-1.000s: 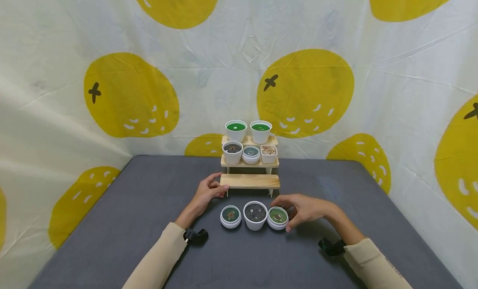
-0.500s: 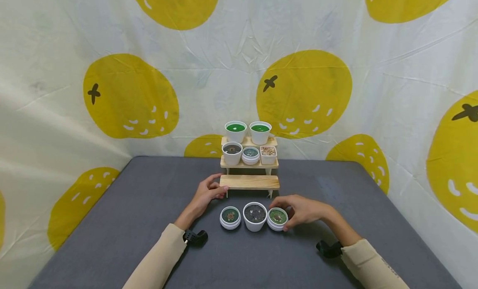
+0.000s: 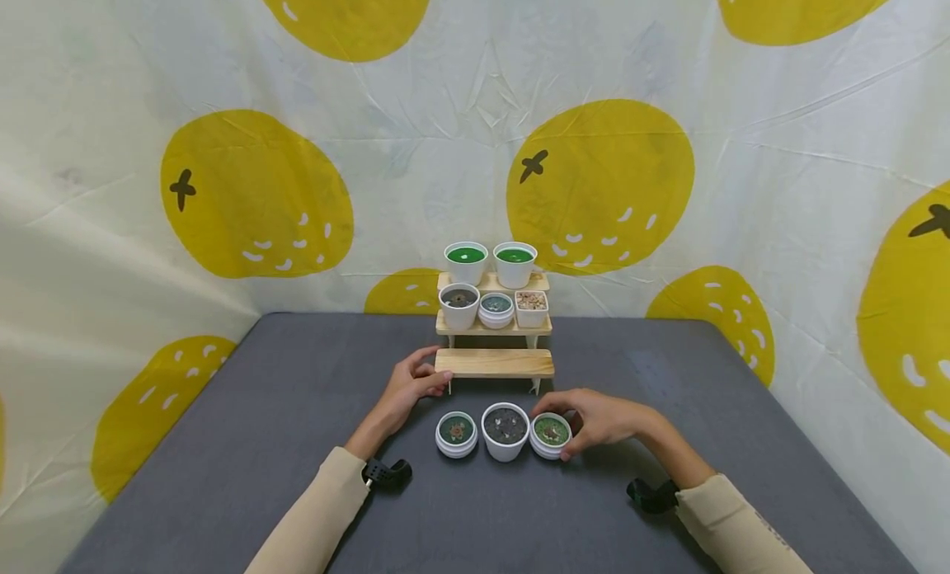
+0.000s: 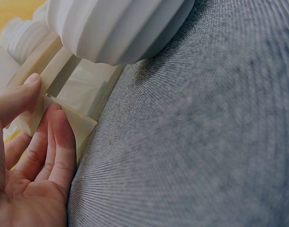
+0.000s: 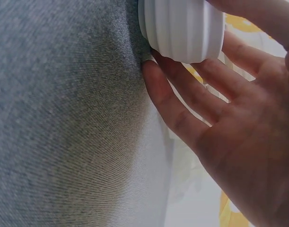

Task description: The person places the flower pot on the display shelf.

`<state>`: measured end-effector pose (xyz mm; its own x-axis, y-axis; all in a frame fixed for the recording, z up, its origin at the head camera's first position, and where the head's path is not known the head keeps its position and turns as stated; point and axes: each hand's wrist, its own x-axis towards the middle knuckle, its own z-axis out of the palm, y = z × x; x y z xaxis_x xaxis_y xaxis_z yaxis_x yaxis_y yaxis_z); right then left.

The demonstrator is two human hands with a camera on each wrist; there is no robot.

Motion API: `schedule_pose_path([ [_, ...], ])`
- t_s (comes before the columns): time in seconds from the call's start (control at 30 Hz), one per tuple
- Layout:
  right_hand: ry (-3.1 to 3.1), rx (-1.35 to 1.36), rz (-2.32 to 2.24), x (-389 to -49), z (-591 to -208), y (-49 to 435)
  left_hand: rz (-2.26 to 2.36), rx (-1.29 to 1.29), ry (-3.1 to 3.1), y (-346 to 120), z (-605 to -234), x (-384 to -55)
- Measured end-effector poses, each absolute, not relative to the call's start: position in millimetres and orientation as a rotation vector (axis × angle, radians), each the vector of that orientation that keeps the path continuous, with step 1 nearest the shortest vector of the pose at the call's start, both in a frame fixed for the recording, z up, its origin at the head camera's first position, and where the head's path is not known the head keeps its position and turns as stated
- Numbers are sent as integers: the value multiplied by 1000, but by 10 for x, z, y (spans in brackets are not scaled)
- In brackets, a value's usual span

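Observation:
A tiered wooden stand [image 3: 496, 362] stands mid-table, its lowest shelf bare. My left hand [image 3: 401, 392] grips that shelf's left end; the left wrist view shows the thumb [image 4: 33, 85] and fingertips [image 4: 61, 123] closed about its edge and leg. In front stand a low white ribbed pot with a dark green top [image 3: 456, 438], a taller white pot with a dark grey top [image 3: 505, 442] and a low white pot with a mossy green top [image 3: 548, 442]. This last pot is held between the thumb and fingers of my right hand [image 3: 604, 417], still on the table.
On the stand's top shelf are two white pots with bright green tops [image 3: 465, 265]. The middle shelf bears a dark-topped pot [image 3: 459, 306], a small ribbed pot [image 3: 496, 312] and a square pot of pebbles [image 3: 531, 310]. A fruit-print curtain [image 3: 438, 178] encloses the grey table [image 3: 297, 359].
My right thumb has come in closer against the mossy-topped pot. The left hand keeps its place at the shelf, and the pots stand where they were.

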<state>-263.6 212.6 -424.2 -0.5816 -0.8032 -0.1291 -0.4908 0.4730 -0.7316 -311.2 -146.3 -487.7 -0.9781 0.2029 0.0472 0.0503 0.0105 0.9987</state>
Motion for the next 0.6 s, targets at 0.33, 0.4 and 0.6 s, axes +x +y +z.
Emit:
schedule_pose_path([
  [0.33,2296,-1090,-912,-2635,-4226,2137,2119,277,2148,-1464,-4871,-3113],
  [0.4,2302,-1101,-917,-2631,-4225,2139,2117,276,2149,-1462,-4867,-3109],
  [0.6,2313,-1114,-936,-2631,-4214,2151,2124,271,2152,-1454,-4856,-3107],
])
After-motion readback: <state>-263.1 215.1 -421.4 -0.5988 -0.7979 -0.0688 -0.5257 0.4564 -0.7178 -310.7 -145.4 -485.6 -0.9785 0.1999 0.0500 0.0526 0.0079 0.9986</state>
